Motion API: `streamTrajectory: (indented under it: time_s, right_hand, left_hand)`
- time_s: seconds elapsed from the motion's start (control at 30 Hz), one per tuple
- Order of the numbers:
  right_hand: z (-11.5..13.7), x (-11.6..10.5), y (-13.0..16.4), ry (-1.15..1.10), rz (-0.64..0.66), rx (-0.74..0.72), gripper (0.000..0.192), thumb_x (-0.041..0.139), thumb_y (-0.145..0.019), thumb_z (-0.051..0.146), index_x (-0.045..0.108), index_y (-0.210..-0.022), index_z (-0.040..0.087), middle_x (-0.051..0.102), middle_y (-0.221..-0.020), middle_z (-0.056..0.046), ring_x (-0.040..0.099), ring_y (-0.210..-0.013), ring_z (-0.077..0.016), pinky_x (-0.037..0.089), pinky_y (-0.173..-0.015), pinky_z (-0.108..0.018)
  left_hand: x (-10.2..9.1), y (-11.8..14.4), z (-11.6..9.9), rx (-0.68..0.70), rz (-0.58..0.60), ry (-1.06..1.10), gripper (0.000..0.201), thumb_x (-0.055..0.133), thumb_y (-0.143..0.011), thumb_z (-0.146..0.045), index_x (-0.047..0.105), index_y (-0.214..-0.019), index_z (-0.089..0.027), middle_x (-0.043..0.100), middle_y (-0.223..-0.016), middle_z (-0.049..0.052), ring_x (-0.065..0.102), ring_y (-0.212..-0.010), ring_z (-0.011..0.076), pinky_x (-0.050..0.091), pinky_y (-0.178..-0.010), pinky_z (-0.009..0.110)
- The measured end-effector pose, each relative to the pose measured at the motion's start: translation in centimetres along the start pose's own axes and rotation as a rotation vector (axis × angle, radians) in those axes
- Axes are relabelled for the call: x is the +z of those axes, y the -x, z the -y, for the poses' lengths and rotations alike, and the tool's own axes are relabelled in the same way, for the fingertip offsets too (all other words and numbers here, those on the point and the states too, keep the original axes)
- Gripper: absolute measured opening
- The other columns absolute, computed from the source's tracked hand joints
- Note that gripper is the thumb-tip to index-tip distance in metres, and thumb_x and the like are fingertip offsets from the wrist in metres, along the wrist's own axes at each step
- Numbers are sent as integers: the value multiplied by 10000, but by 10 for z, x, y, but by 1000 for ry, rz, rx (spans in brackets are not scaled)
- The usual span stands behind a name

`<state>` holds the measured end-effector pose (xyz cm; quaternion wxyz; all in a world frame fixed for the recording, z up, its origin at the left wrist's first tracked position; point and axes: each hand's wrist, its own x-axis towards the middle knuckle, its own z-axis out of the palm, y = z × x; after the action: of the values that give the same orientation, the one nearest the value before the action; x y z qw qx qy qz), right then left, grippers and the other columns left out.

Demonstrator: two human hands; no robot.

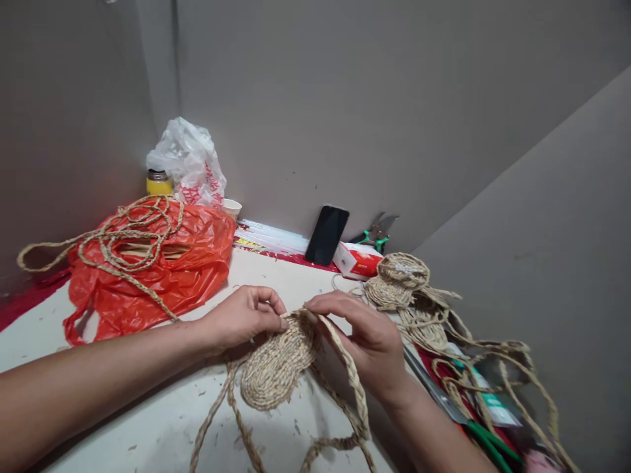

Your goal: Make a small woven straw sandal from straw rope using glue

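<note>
Between my hands is an oval, sole-shaped woven straw piece (276, 371), made of braided cord coiled in rows and tilted above the white table. My left hand (249, 318) pinches its upper left edge between thumb and fingers. At the upper right edge, my right hand (367, 335) grips the rim along with a braided straw cord (352, 371). That cord loops down from the right fingers toward the near edge of the view. More braided lengths hang below the piece on the left. The right fingertips are partly hidden behind the work.
An orange plastic bag (207, 249) with loose braid on it lies at left, near a yellow jar (158, 184) and a white bag (190, 157). A phone (327, 235) leans on the wall beside pruning shears (379, 230). Coiled straw pieces (389, 292) and green-handled scissors (493, 447) lie right.
</note>
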<state>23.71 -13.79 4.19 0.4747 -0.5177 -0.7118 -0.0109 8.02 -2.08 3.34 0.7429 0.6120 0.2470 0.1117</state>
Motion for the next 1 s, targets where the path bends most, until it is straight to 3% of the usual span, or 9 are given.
streamTrajectory:
  time_s: [0.17,0.3,0.63,0.73,0.9,1.0]
  right_hand:
    - [-1,5,9,19,-3,-144,349,546,-775,8,609,-1042,224,680,-881,-63,637,-805,-201,500,-719,-360]
    - [-3,4,13,95,18,-237,343,526,-788,47,606,-1080,208,686,-907,-92,646,-832,-220,506,-719,-382]
    - [-10,5,16,160,78,-259,323,540,-795,70,612,-1076,212,700,-940,-109,640,-875,-241,504,-752,-419]
    - [-9,9,19,138,-38,-187,293,559,-797,110,620,-1049,247,697,-927,-88,648,-842,-249,510,-734,-436]
    - [-2,20,18,48,-475,111,189,651,-773,120,635,-923,234,651,-824,-52,640,-749,-216,534,-664,-376]
    - [1,22,14,4,-474,213,184,666,-775,125,652,-926,228,623,-839,-39,628,-737,-191,525,-665,-346]
  left_hand:
    - [-3,-1,1,3,-22,14,119,699,-598,-189,646,-678,-117,578,-562,-31,463,-502,60,343,-525,207]
    - [-6,-2,1,-9,-2,38,121,696,-590,-196,670,-681,-121,578,-567,-31,462,-508,64,356,-528,213]
    - [-9,-4,-1,-13,-15,86,142,713,-585,-189,623,-680,-134,545,-540,-55,457,-478,59,378,-510,213]
    - [-10,-4,-1,-25,-36,87,142,711,-600,-190,606,-683,-141,546,-546,-56,460,-465,58,389,-507,218]
    - [-11,-7,-3,9,-132,90,152,708,-614,-182,578,-684,-148,557,-557,-54,466,-465,59,400,-505,220]
    - [-13,-8,-3,36,-158,73,139,707,-622,-197,592,-679,-142,577,-593,-43,480,-495,61,405,-518,215]
